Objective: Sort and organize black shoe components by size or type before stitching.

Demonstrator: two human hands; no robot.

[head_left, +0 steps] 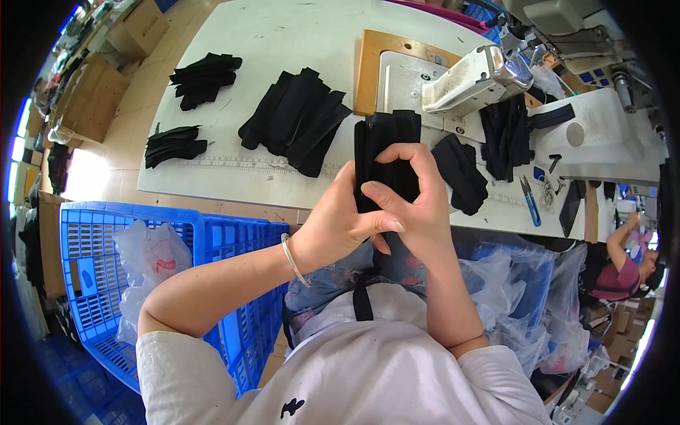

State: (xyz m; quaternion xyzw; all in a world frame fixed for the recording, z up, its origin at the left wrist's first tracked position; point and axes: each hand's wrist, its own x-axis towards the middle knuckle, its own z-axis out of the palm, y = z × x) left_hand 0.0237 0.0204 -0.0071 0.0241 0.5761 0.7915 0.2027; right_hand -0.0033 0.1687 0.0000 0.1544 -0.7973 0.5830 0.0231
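On the near side of the white sewing machine (464,85), a bundle of black strips (387,131) stands roughly upright, with both hands clamped on it: the left hand (333,219) grips its left side, and the right hand (425,205) wraps its right side, index finger curled over the front. Most of the left fingers are hidden. Left of the machine, the pale tabletop (283,35) bears a broad black pile (301,120), with two smaller piles (205,79) (176,146) farther out. Toward the person from the machine lies another black stack (459,173); just right of the machine is a heap of dark strips (506,138), and beyond that, nearer the person, blue-handled snips (530,202). An orange-brown board (368,78) borders the machine's left. Well left of the machine and nearer the person, a blue crate (244,304) carries a clear plastic bag (152,262). Far to the machine's right, a co-worker (620,273) appears.
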